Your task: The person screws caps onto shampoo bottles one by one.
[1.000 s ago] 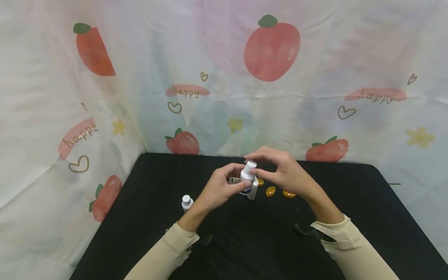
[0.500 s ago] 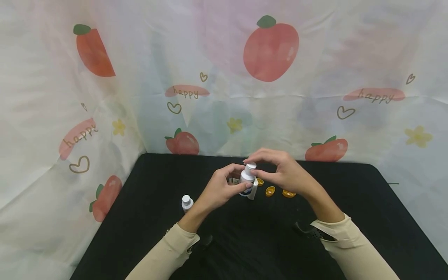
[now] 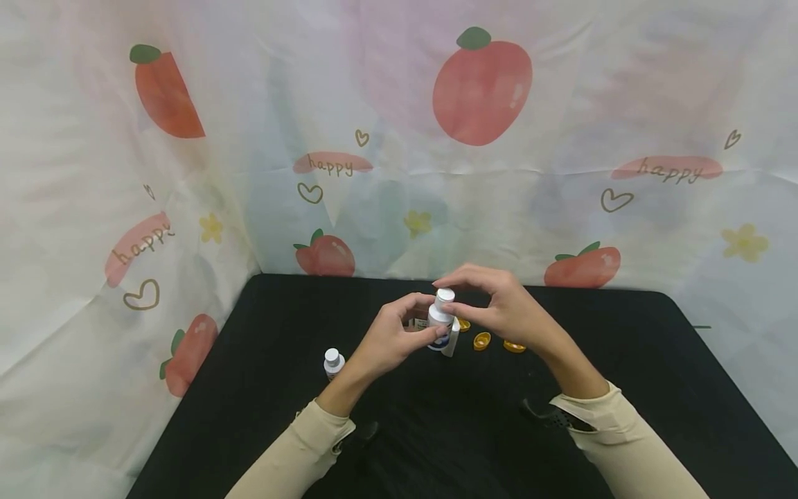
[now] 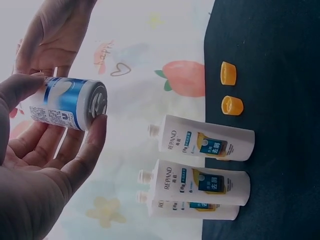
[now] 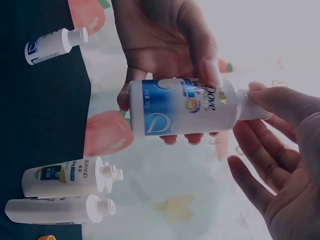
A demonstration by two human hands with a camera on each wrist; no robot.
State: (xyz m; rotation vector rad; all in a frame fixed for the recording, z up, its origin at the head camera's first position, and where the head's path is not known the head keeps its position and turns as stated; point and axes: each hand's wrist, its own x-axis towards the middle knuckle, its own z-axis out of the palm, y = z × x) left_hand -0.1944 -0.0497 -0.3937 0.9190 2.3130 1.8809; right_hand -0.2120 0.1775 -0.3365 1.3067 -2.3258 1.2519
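Observation:
A small white and blue Dove bottle [image 3: 440, 317] is held up over the table, nearly upright. My left hand [image 3: 388, 337] grips its body, thumb across the near side and fingers behind. At the top, my right hand [image 3: 501, 301] pinches the white cap [image 5: 256, 106] between thumb and fingers. In the right wrist view the cap sits at the bottle's neck, and the remaining right fingers spread out below it. A second white bottle [image 5: 50, 46] with a white cap stands on the table, beside my left forearm in the head view.
Several white REPAND bottles [image 4: 205, 137] with bare necks stand on the black table [image 3: 268, 416], partly hidden behind my left hand in the head view. Several orange caps [image 3: 482, 341] lie near them. A printed cloth [image 3: 386, 229] hangs behind the table's far edge.
Both hands stay at almost the same place around the bottle. The right hand has dipped very slightly, and the bottle stands a touch more upright.

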